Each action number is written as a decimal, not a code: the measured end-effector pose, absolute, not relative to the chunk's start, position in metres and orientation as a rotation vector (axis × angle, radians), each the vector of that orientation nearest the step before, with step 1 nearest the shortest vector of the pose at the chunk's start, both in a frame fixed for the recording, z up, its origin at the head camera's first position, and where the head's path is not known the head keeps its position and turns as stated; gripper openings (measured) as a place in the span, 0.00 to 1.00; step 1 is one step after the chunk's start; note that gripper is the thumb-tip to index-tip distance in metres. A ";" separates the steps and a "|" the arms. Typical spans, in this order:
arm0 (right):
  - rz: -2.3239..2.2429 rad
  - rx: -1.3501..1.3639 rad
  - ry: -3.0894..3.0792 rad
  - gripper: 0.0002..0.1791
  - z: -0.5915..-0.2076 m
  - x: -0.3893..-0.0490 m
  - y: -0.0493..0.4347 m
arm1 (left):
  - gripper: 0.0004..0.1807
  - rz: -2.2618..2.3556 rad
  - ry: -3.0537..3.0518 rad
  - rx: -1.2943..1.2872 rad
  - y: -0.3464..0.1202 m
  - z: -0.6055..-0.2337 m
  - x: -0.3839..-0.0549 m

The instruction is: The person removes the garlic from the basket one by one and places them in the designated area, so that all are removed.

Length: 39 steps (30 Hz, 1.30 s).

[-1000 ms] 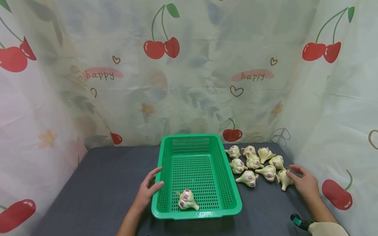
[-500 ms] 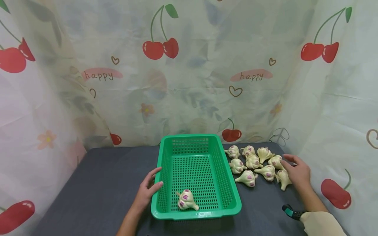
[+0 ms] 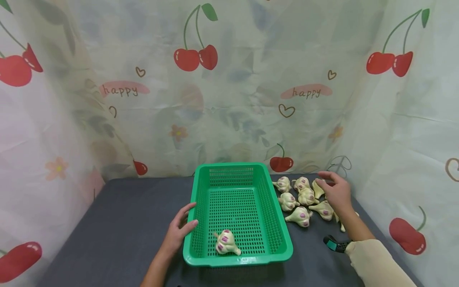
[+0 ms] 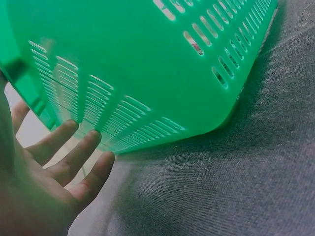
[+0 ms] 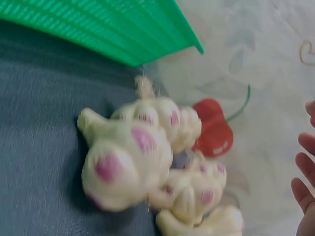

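In the head view a green slotted basket (image 3: 234,261) stands in the middle, with one garlic bulb (image 3: 226,242) lying near its front left corner. My left hand (image 3: 179,228) rests at the basket's left rim; in the left wrist view its loosely straight fingers (image 4: 81,157) lie by the outer wall. Several garlic bulbs (image 3: 300,216) lie right of the basket. Over the back right of this group hovers my right hand (image 3: 337,193), partly hiding a bulb (image 3: 317,189). Its fingers (image 5: 306,167) appear spread and hold nothing in the right wrist view, apart from the bulbs there.
A dark cloth-covered table (image 3: 143,223) carries everything. Behind and at both sides hangs a pale curtain (image 3: 236,99) with cherry prints. A dark band with a teal part (image 3: 335,244) sits near the right sleeve.
My right hand has moved left and away from me, from the rightmost bulb to the back of the group. My left hand, the basket and the bulb in it have stayed put.
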State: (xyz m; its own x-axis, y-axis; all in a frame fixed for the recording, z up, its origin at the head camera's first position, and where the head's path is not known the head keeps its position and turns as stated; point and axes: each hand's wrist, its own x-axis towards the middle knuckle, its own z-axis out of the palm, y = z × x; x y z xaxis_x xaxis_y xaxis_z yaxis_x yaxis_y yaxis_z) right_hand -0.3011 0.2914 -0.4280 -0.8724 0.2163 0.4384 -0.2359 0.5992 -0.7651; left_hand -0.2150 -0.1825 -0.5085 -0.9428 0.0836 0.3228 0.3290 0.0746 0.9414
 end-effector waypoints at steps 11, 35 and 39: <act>1.229 0.274 -2.441 0.17 -0.412 -0.323 0.243 | 0.29 -2.014 -2.161 -0.413 -0.185 -0.509 -0.215; 1.472 0.686 -2.507 0.18 -0.391 -0.334 0.164 | 0.28 -1.996 -2.179 -0.388 -0.184 -0.508 -0.216; 1.448 0.822 -2.487 0.19 -0.392 -0.335 0.151 | 0.28 -1.984 -2.176 -0.384 -0.184 -0.508 -0.215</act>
State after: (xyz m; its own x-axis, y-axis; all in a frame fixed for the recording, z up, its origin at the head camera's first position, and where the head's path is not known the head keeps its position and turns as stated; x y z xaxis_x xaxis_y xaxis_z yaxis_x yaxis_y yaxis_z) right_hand -0.3351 0.1507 -0.3923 -0.8391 -0.3822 0.3870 -0.5253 0.3846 -0.7590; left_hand -0.2151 -0.1843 -0.5081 -0.9520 0.0738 0.2969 0.3024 0.0806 0.9498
